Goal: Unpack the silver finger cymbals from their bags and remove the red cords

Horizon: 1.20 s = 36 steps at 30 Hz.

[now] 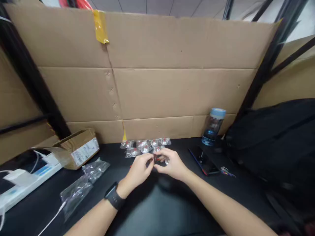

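My left hand (141, 168) and my right hand (172, 164) meet over the black table. The fingertips of both are pinched around a small dark, reddish piece (155, 158), mostly covered by the fingers and too small to name. A bit of something silvery shows beneath my right fingers. Just beyond the hands lie several clear plastic packets (133, 152) in two rough rows, each with a round silvery thing with a red middle. A speck of red peeks out beside my left hand. On my left wrist sits a black watch (115, 196).
Crumpled clear bags (80, 190), an opened cardboard box (82, 149) and a white power strip (31, 183) with cables lie at left. To the right are a phone (203, 160), a blue-lidded bottle (213, 127) and a black bag (275, 147). Cardboard (157, 95) walls the back.
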Available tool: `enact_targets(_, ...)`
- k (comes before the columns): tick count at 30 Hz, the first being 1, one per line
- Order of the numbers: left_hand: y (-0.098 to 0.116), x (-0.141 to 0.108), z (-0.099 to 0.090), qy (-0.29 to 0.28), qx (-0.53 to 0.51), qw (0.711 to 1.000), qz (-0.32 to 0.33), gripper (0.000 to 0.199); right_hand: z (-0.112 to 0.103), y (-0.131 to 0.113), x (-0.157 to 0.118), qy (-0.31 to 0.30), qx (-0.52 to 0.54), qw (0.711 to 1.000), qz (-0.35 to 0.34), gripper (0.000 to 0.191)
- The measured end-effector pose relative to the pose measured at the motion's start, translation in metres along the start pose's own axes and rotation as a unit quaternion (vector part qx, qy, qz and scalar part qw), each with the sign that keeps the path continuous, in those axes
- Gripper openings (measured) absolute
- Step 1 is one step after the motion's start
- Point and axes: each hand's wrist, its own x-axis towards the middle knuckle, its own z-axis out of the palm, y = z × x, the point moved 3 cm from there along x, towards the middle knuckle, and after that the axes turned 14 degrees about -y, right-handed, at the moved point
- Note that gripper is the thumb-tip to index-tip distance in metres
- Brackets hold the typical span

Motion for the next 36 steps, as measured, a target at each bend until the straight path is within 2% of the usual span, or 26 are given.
enact_targets(7,-0.004,0.000,-0.007,-0.051,0.010,0.999,0.008,0.020,-0.003,0.013,0.002,0.010,-0.003,1.000,0.007,0.042)
enact_targets(16,-0.002,0.000,-0.005,-0.028,0.029,0.999,0.007,0.020,0.004,0.017,0.001,0.000,0.054,0.999,0.009,0.043)
enact_targets(22,-0.001,0.000,-0.005,-0.033,0.026,0.999,0.015,0.020,0.006,0.014,0.001,-0.008,0.045,0.999,0.004,0.044)
enact_targets(28,-0.004,0.001,-0.003,-0.021,-0.004,1.000,0.017,0.019,0.009,0.023,0.000,-0.016,0.116,0.993,0.028,0.047)
enact_targets(33,-0.004,0.001,-0.004,-0.028,0.008,1.000,0.008,0.021,0.008,0.026,0.000,-0.028,0.133,0.990,0.046,0.048)
enact_targets(36,-0.003,0.001,-0.009,-0.014,-0.010,1.000,0.011,0.012,0.004,0.023,0.002,-0.014,0.139,0.988,0.061,0.050)
